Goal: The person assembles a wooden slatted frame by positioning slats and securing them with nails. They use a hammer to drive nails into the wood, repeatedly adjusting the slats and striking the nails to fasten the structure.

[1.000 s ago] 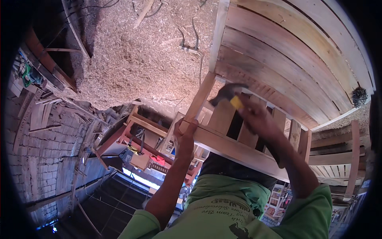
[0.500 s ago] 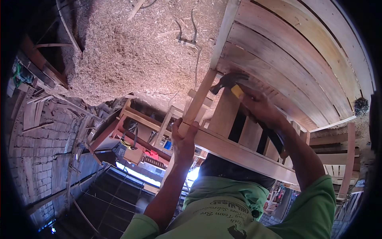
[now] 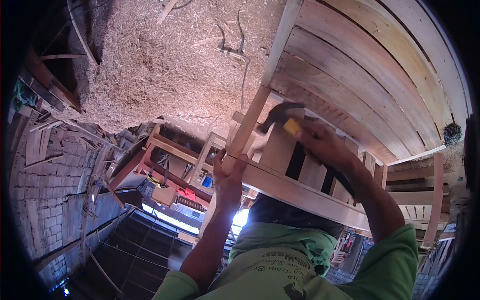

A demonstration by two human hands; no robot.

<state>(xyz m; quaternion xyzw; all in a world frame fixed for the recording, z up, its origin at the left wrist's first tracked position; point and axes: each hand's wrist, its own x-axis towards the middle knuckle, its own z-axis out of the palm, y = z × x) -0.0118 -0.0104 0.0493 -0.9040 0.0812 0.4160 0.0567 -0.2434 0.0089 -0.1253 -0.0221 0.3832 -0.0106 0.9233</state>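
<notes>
My right hand is closed around a claw hammer with a yellow band on its handle near the dark head. The head hovers beside a wooden side bar, apart from it as far as I can tell. My left hand grips the near left corner of the wooden frame, where that bar meets the long front rail. Its thumb lies on the rail's end and its fingers wrap round the outer side. Pale slats run across the frame beneath the hammer. Any nail is too small to make out.
A large panel of wooden boards rises behind the frame on the right. Wood shavings cover the ground at far left, with a cable connector lying on them. A cluttered wooden workbench stands to the left of my arm.
My right hand has brought the hammer toward me and slightly left, down along the side bar. My left hand keeps its grip on the frame corner.
</notes>
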